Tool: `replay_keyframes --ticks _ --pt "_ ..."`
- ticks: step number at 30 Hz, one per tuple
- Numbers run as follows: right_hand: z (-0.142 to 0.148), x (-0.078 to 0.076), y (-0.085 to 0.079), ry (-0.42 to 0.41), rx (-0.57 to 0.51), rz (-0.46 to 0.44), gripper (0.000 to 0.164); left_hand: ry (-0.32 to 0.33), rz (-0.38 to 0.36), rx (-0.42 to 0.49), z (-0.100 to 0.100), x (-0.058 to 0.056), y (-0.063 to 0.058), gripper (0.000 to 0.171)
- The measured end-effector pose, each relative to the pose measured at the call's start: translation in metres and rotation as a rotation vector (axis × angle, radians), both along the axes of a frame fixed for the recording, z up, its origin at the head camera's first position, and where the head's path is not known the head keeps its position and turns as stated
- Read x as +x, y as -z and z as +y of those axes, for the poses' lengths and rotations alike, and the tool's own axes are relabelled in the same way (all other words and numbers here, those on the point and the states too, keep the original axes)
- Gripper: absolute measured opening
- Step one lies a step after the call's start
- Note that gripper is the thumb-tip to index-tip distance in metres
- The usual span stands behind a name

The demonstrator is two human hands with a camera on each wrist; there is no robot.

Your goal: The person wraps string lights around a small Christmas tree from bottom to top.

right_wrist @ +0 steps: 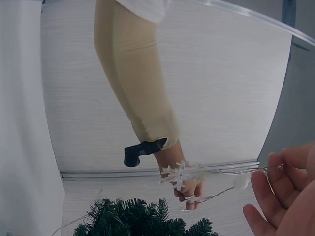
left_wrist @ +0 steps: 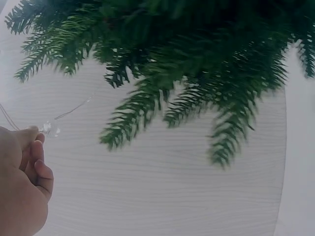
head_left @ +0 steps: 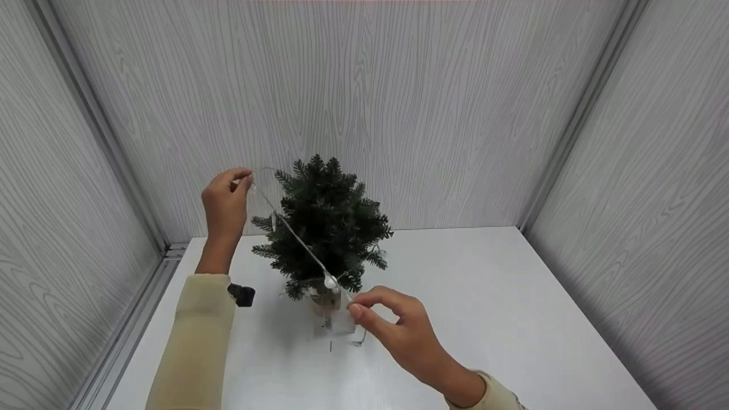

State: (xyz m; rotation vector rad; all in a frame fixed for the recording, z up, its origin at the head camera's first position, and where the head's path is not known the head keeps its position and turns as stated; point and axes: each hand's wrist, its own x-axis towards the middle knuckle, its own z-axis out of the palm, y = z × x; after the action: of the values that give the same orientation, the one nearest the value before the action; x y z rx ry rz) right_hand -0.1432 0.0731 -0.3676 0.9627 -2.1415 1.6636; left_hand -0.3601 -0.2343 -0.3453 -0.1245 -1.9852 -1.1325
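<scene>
A string of fairy lights (head_left: 295, 235) runs fairly straight across the front of a small artificial Christmas tree (head_left: 333, 222). My left hand (head_left: 224, 199) pinches the thin wire between thumb and fingertips at the tree's upper left. Lower down, at front right, my right hand (head_left: 405, 330) pinches the strand between thumb and forefinger. Clear snowflake ornaments (right_wrist: 178, 175) and a white bulb (right_wrist: 241, 181) hang on the strand in the right wrist view. From the left fingertips, a loose bit of wire (left_wrist: 74, 107) curves toward the branches.
The tree stands on a white table (head_left: 467, 296) near the back wall panel (head_left: 364, 102). A pale block-like item (head_left: 343, 323) sits by its base (head_left: 324, 302). Beside it lies a thin wire piece (head_left: 357, 343). Side panels close in the table left and right.
</scene>
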Motion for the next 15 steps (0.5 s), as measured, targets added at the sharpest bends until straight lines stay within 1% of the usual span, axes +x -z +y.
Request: replay_keyframes --ticks 3,5,7,13,15 --pt "0.005 0.005 0.0 0.007 -0.011 0.035 0.012 -0.014 -0.021 0.01 -0.005 0.01 0.017 0.02" --pt "0.008 0.006 0.0 0.021 -0.021 0.068 0.014 -0.007 -0.02 0.009 -0.006 0.014 0.024 0.02" --pt "0.012 0.008 -0.001 0.03 -0.029 0.092 0.016 -0.003 -0.024 0.005 -0.006 0.018 0.029 0.02" --pt "0.022 0.013 -0.003 0.046 -0.046 0.088 0.018 -0.004 -0.018 0.014 -0.004 0.029 0.041 0.018" --pt "0.025 0.014 -0.003 0.04 -0.059 0.102 0.019 -0.005 -0.013 0.02 -0.002 0.033 0.044 0.017"
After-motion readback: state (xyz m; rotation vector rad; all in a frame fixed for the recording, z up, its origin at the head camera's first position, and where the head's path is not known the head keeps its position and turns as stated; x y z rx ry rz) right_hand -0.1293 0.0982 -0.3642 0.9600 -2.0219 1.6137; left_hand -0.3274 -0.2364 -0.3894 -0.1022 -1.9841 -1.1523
